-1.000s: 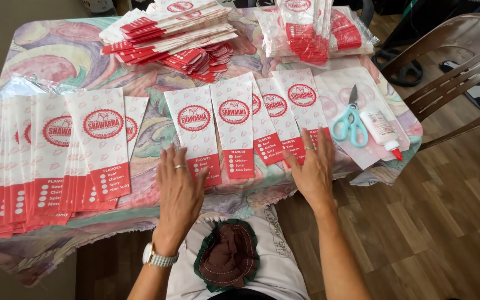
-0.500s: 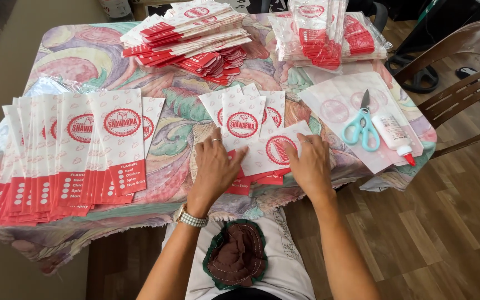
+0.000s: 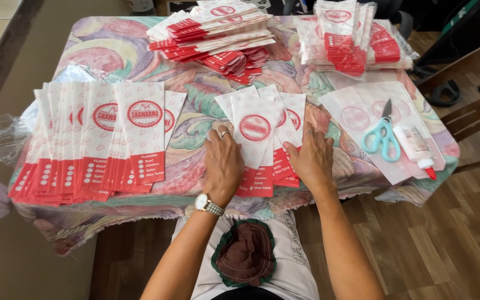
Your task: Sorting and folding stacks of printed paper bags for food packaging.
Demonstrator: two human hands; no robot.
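Two hands gather paper bags on a patterned table.
Left hand (image 3: 223, 165) and right hand (image 3: 311, 160) lie open, flat, flanking the bags (image 3: 261, 133) near the table (image 3: 195, 183) edge; wood floor right.

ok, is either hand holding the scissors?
No. The scissors lie untouched on the table's right side, while the left hand and right hand press on the gathered paper bags.

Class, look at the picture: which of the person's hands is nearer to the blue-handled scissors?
Right. The right hand rests on the gathered paper bags, just left of the scissors; the left hand lies farther away, across the bags.
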